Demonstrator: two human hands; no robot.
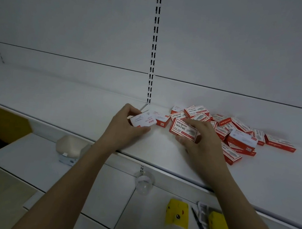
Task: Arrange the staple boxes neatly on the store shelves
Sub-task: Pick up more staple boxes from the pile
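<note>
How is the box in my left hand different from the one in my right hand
The box in the left hand shows a mostly white face; the box in the right hand shows a red-bordered face with "24/6" print. The left hand holds its box apart from the pile; the right hand has its box at the pile's near edge. Both look the same size and shape.

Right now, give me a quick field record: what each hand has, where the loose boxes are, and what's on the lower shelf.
left hand: holds one staple box, white face up
right hand: grips a red staple box
pile of boxes: jumbled on upper shelf, right of the upright
lower shelf: two yellow packs, one beige item
</note>
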